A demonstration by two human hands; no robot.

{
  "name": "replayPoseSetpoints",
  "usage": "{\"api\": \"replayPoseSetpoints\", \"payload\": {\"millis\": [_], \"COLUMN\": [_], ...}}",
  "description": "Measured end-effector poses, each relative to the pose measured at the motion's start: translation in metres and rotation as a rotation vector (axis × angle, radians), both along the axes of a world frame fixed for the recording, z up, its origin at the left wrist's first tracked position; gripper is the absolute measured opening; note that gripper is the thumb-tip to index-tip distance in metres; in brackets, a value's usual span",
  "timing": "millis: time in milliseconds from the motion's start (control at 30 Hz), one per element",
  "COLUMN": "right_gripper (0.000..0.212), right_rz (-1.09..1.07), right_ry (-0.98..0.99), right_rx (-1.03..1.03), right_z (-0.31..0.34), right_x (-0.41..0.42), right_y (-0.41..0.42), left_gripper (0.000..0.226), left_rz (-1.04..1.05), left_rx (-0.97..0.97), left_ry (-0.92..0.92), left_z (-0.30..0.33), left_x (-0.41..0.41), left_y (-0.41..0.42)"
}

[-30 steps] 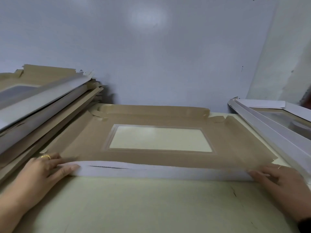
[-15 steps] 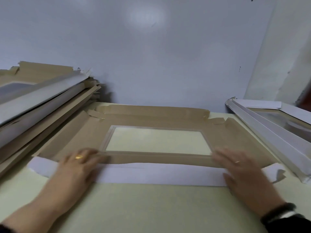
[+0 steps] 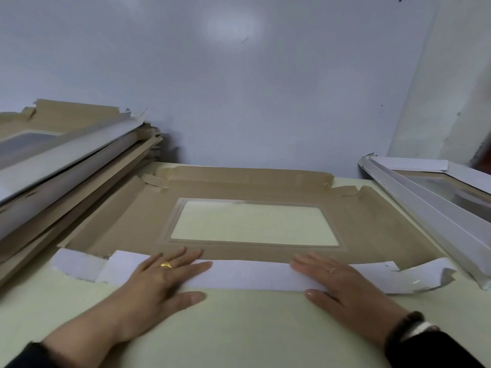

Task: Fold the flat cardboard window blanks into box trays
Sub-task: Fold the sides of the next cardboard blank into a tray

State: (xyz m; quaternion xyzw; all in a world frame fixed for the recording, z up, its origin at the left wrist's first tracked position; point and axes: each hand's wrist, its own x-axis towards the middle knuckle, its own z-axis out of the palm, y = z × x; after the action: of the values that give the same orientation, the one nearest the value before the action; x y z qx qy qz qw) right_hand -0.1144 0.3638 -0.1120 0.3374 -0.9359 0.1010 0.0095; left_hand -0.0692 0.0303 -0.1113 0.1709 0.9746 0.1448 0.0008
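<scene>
Blank (image 3: 372, 229) flat, long axis left-right; hands (image 3: 159, 282) pressing near flap (image 3: 249, 274).

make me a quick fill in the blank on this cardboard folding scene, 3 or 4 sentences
1. Both hands, the left hand and the right hand, press flat on the near flap, whose upturned side is ____ in colour.
2. The gold ring is worn on the ____ hand.
3. The window in the brown blank has a ____ shape.
4. The stack of flat blanks lies to the person's ____.

Missing words: white; left; rectangular; left
</scene>
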Motion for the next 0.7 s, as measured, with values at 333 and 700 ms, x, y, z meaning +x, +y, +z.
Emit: {"api": "replayPoseSetpoints", "payload": {"millis": [333,700], "right_gripper": [0.048,0.013], "right_rz": [-0.247,-0.405], "right_ry": [-0.058,0.143], "right_rx": [-0.28,-0.411], "right_z": [0.003,0.006], "right_x": [0.005,0.007], "right_y": [0.084,0.095], "left_gripper": [0.047,0.024], "left_rz": [0.119,0.279], "left_rx": [0.341,0.238], "left_ry": [0.126,0.339], "left_z": [-0.008,0.0], "left_x": [0.005,0.006], "left_y": [-0.086,-0.1]}}
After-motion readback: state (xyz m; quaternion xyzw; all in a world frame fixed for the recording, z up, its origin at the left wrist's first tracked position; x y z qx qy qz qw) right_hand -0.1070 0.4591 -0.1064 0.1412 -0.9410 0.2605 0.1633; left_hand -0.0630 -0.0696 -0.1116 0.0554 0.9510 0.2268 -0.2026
